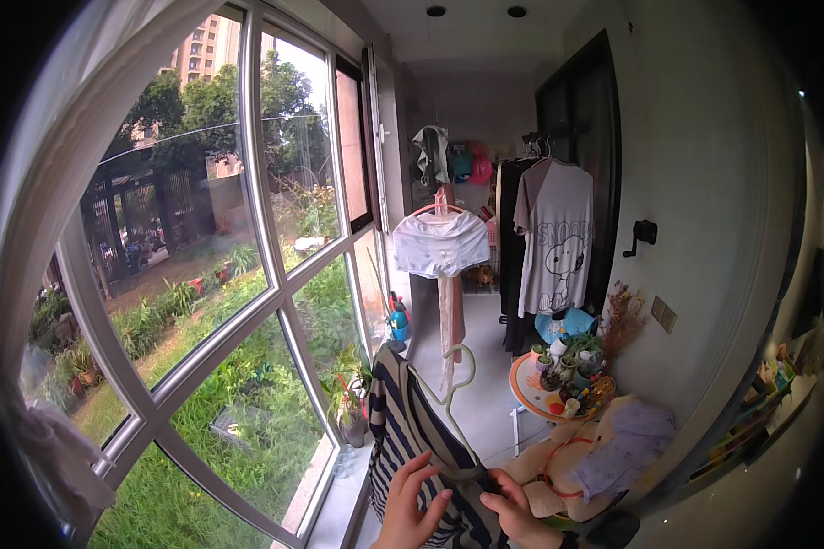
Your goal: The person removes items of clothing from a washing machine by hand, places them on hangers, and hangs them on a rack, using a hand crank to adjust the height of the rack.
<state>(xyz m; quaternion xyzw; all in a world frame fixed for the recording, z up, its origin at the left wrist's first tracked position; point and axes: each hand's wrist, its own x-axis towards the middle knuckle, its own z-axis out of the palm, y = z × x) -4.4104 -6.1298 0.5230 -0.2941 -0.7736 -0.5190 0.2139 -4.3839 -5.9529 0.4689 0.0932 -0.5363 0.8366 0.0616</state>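
Note:
A striped dark-and-beige garment (402, 418) hangs in front of me on a pale green clothes hanger (459, 382). The hanger's hook stands free above the neckline, and its lower part is hidden in the cloth. My right hand (511, 511) pinches the garment's edge between thumb and fingers, near the hanger's right end. To its left, my left hand (412, 504) is raised before the cloth with its fingers apart and nothing held in them. Whether its fingertips touch the fabric I cannot tell.
Large windows (254, 171) run along the left. Ahead hang a white top (443, 243) on a pink hanger and a grey printed T-shirt (559, 226). At right, a round table (529, 394) bears small potted plants, with a plush toy (590, 460) close by.

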